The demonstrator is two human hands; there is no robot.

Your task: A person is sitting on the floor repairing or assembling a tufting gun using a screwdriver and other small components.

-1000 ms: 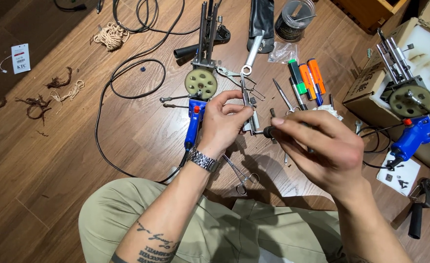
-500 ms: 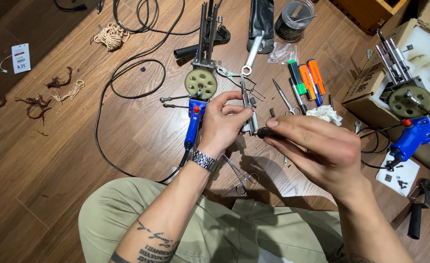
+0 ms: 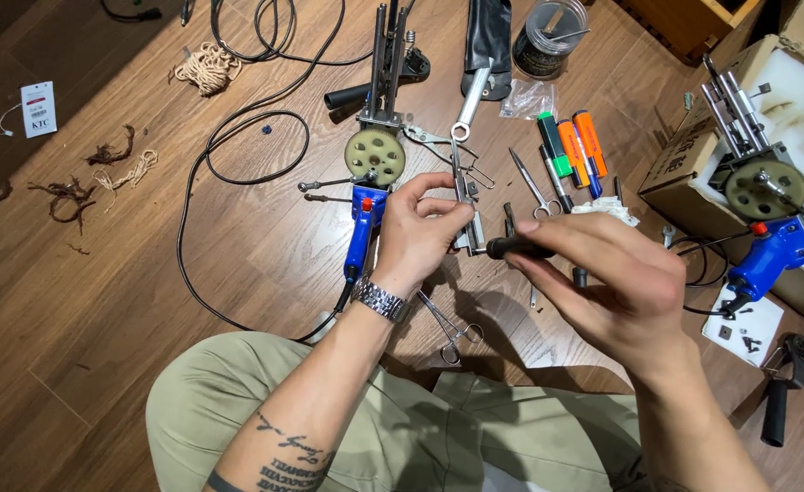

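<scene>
Your left hand point(image 3: 417, 232) pinches a slim metal part point(image 3: 465, 196), long axis running away from you. Your right hand point(image 3: 616, 278) grips a black-handled tool point(image 3: 516, 246) lying crosswise, tip leftward toward that part.

1. A small white paper tag point(image 3: 38, 108) with a thin string lies flat on the wooden floor, far left of the blue-handled tool point(image 3: 363, 228) at the centre. It is rectangular, with a red band along its top edge and dark print beneath.
2. An open cardboard box point(image 3: 684, 178) stands well to the right of that tool, at the frame's right edge. It is brown with dark print on its side, lined with white foam point(image 3: 798, 100).
3. A small clear plastic bag point(image 3: 527, 98), crumpled, lies up and right of the tool.
4. A white paper sheet point(image 3: 753, 325) lies just below the box.
</scene>
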